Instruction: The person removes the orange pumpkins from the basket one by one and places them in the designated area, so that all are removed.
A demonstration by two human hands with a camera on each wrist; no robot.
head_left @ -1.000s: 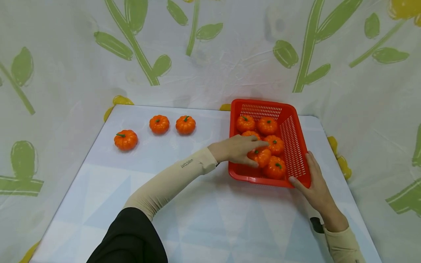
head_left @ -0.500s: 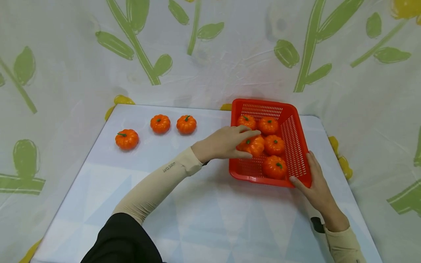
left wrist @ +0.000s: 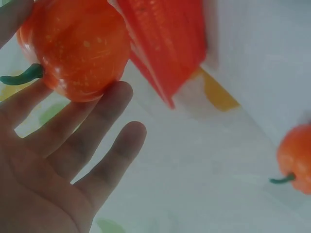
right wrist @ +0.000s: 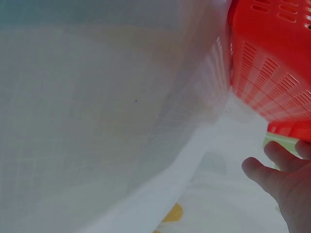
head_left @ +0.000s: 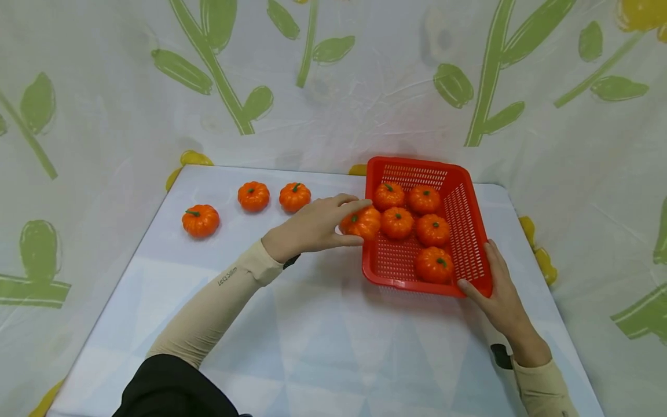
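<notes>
Bright, glossy orange is shown by every small, ribbed, round pumpkin (head_left: 435,265), each topped by a green stem (left wrist: 24,76); paler flecks are scattered over the held pumpkin (left wrist: 82,43). Strong red is carried throughout by the rectangular slotted plastic basket (head_left: 466,231). The flat white tabletop (head_left: 239,237) is patterned with pale blue triangles (head_left: 172,315). The off-white, sheet-like backdrop (head_left: 365,127) is printed with light green stalks (head_left: 486,87) and leaves (head_left: 453,86), streaked in white, and with rounded yellow blossoms (head_left: 643,14). The wrinkled beige forearm sleeves (head_left: 203,313) are marked, on the left one, by dark lettering (head_left: 227,276), and black is shown by the loose upper sleeve (head_left: 172,388) above it
</notes>
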